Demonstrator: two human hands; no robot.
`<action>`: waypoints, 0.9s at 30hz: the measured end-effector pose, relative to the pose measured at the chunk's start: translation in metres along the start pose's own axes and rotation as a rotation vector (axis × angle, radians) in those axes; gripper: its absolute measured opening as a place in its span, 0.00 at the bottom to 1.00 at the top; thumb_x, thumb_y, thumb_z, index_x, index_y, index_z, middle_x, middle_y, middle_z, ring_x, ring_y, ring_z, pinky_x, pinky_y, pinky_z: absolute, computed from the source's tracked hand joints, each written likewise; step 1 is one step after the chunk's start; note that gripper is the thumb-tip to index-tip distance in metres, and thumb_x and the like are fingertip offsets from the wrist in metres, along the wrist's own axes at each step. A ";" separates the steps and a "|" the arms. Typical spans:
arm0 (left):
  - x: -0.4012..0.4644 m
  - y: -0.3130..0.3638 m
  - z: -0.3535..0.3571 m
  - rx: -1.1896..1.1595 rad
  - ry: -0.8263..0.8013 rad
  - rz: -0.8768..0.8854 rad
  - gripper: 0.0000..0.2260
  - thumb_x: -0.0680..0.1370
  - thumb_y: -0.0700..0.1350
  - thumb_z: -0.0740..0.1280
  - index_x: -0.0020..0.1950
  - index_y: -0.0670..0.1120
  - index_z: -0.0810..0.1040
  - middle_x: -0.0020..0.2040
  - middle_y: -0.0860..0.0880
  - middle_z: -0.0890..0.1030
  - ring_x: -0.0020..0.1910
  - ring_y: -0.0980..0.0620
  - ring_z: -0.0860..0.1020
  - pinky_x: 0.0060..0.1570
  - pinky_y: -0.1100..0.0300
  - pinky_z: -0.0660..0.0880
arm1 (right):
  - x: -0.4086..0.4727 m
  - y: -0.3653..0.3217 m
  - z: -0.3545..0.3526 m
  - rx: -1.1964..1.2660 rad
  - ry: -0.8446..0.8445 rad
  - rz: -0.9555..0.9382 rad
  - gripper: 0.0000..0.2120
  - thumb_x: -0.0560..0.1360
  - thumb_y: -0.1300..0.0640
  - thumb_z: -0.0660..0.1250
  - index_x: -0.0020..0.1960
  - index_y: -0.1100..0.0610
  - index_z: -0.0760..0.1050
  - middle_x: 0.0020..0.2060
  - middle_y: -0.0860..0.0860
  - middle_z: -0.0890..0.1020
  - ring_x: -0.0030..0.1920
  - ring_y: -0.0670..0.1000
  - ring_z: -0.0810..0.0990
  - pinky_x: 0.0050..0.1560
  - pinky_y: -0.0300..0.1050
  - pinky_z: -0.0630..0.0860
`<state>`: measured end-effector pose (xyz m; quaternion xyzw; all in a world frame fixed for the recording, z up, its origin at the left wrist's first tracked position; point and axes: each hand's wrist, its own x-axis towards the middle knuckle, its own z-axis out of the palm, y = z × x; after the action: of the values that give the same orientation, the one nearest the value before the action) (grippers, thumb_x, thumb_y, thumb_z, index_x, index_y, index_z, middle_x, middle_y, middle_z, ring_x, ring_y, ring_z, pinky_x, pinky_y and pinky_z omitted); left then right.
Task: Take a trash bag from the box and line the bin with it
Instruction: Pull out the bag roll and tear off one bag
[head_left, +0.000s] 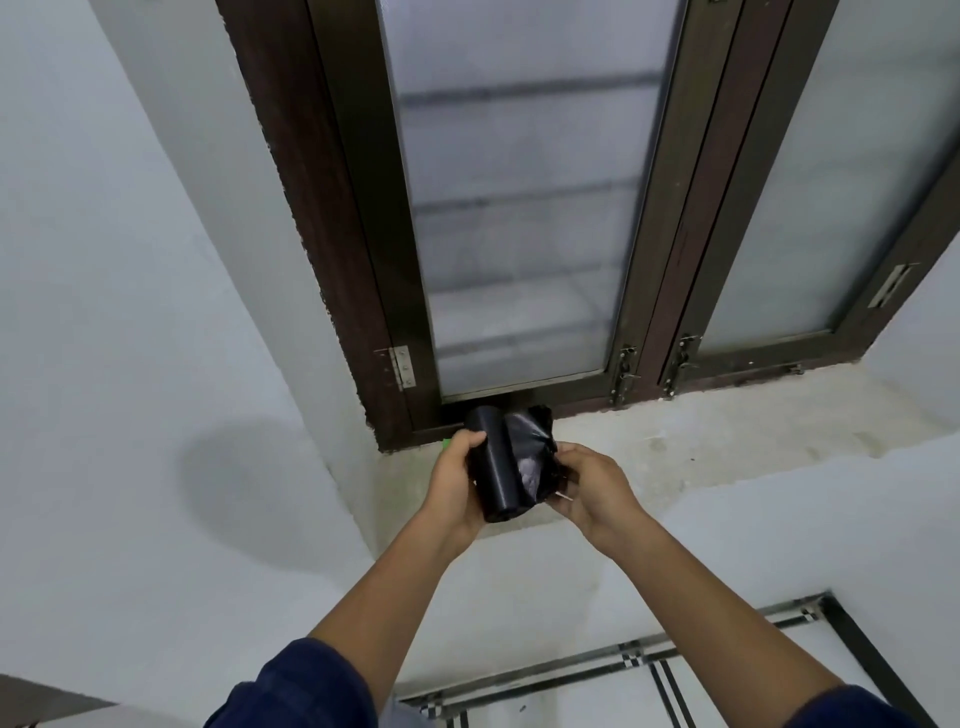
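Black plastic film, thin and glossy: the trash bag roll (497, 465) is judged light, soft and slippery, liable to unwind or tear if pulled hard. It is held in the air in front of the window sill (727, 431). Left hand (457, 488) has its grip clamped around the roll body. Right hand (592, 488) pinches the crumpled loose end (535, 441). Hold the roll firmly; draw the loose end steadily. Neither box nor bin is in view.

Both bare forearms reach up from the lower frame, dark sleeves at the elbows, meeting at centre. The left hand (453, 488) is cupped, fingers curled closed; the right hand (592, 486) pinches, thumb toward fingertips.
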<state>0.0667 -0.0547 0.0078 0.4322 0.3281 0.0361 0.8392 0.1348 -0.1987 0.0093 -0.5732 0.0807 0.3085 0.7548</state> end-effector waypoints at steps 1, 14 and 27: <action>0.000 0.000 -0.001 0.052 0.004 -0.001 0.22 0.75 0.54 0.71 0.65 0.46 0.77 0.58 0.41 0.84 0.56 0.39 0.82 0.47 0.46 0.82 | -0.001 0.000 0.000 0.047 -0.013 0.017 0.09 0.82 0.60 0.61 0.53 0.59 0.81 0.51 0.60 0.84 0.50 0.58 0.83 0.47 0.53 0.82; -0.003 0.013 -0.012 0.009 0.014 -0.140 0.21 0.69 0.49 0.73 0.59 0.43 0.82 0.55 0.38 0.85 0.53 0.37 0.82 0.57 0.42 0.79 | 0.017 -0.007 -0.019 -0.341 0.143 -0.137 0.07 0.81 0.60 0.65 0.51 0.55 0.83 0.51 0.57 0.86 0.55 0.61 0.84 0.54 0.60 0.84; -0.013 0.017 -0.017 0.146 0.060 -0.081 0.23 0.66 0.40 0.74 0.61 0.45 0.79 0.55 0.38 0.85 0.53 0.37 0.82 0.47 0.45 0.82 | -0.006 0.000 -0.001 -0.524 0.141 -0.214 0.28 0.62 0.50 0.85 0.56 0.54 0.76 0.51 0.48 0.80 0.52 0.50 0.82 0.51 0.52 0.85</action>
<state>0.0502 -0.0365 0.0200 0.4774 0.3719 -0.0091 0.7961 0.1303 -0.2017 0.0115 -0.7738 -0.0103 0.1966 0.6021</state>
